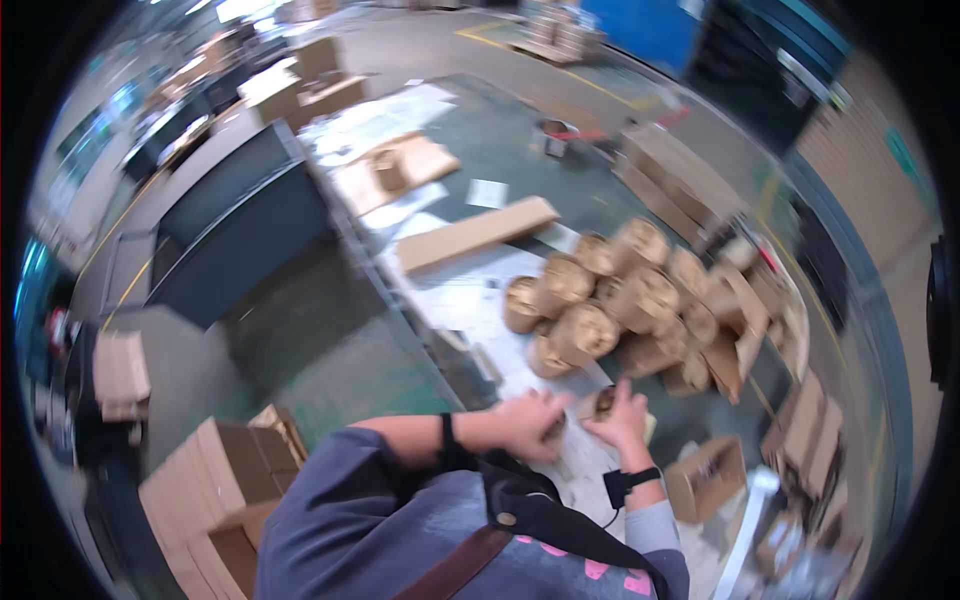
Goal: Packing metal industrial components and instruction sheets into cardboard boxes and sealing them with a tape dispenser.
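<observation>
My right hand (622,425) is closed at the edge of a small brown round thing (604,403), which looks like the end of a paper-wrapped roll; motion blur hides its detail. To its left, my left hand (525,425) hovers over the white sheets (515,350) on the bench, its fingers smeared by motion. Something brownish shows by those fingers, but I cannot make out whether they hold it. Just beyond both hands lies a heap of brown paper-wrapped cylinders (585,333) with crumpled ends, several stacked on others.
A long flat cardboard piece (478,235) lies across the sheets. An open carton (706,478) is right of my right hand, beside a white bar (745,530). A long box (675,180) and a tape dispenser (558,138) sit farther back. Cartons (215,490) stand at left.
</observation>
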{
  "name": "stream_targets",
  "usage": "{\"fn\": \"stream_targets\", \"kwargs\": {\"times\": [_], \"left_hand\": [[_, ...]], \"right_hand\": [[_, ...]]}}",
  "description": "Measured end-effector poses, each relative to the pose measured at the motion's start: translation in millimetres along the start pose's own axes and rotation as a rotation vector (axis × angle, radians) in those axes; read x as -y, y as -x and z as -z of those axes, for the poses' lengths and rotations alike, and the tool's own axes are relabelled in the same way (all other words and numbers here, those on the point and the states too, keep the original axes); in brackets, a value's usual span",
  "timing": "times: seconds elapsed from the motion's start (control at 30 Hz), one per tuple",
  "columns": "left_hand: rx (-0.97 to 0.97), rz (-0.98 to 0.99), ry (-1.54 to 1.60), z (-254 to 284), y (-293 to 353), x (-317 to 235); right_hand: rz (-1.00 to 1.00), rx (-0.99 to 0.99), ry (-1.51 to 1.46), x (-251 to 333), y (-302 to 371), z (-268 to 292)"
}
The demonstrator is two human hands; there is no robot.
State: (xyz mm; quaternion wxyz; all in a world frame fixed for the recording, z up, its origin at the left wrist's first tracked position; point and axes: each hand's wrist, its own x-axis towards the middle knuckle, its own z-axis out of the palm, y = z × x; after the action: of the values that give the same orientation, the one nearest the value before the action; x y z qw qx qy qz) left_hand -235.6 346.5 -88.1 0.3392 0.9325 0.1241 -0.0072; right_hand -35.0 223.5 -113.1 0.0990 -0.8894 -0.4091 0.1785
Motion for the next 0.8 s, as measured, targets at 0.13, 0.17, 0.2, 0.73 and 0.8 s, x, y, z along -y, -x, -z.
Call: {"fn": "stream_targets", "kwargs": {"times": [0.13,0.17,0.2,0.73,0.8], "left_hand": [[-0.049,0.148,-0.185,61,-40,-9],[0.134,0.226,-0.197,74,-59,-8],[0.131,0.198,-0.237,71,-71,-2],[-0.051,0.208,-0.073,51,-74,1],[-0.172,0.087,-0.027,41,-69,18]], "right_hand": [[0.143,-0.070,0.117,3,33,-10],[0.100,-0.080,0.120,1,30,-3],[0.080,-0.007,0.017,-2,29,6],[0.108,-0.292,-0.076,49,-42,130],[0.143,-0.341,-0.198,47,-22,128]]}}
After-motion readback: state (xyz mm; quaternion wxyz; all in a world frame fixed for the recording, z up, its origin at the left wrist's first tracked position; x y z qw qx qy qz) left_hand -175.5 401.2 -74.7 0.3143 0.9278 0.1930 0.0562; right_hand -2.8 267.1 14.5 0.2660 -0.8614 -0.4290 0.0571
